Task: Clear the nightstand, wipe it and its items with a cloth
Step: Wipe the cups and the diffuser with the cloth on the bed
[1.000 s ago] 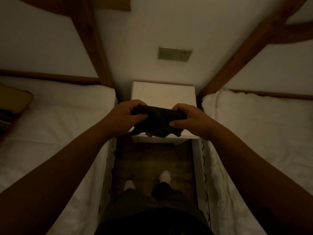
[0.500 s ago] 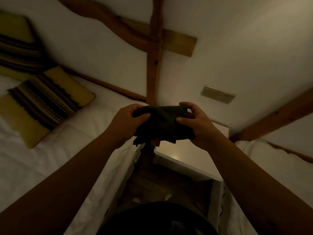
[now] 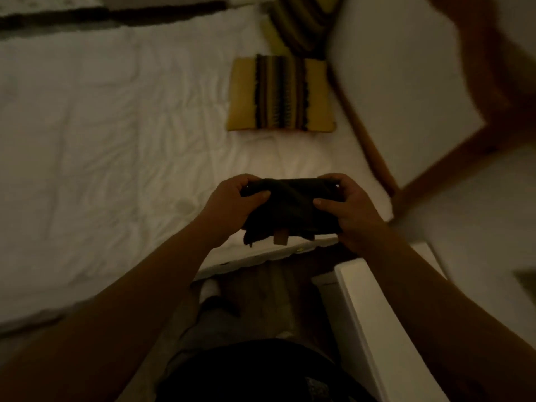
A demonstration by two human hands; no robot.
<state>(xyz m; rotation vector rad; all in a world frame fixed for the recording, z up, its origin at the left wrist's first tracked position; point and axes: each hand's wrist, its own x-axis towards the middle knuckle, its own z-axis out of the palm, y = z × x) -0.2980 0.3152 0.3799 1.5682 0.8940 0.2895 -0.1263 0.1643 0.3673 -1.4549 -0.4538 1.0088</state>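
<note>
Cloth point(image 3: 290, 207), dark and bunched, hung between the left hand point(image 3: 232, 210) and right hand point(image 3: 352, 216), fingers of both curled round its ends, above the white bed point(image 3: 116, 140).

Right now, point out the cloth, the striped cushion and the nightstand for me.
cloth point(image 3: 290, 204), head view, middle of the dark bundle.
striped cushion point(image 3: 280, 92), head view, its striped centre band.
nightstand point(image 3: 368, 309), head view, its white near edge.

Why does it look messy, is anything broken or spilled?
Nothing looks broken or spilled. The left hand and right hand grip a bunched dark cloth over the bed. A striped cushion lies flat on the wrinkled sheet. The picture is dim and blurry.
</note>
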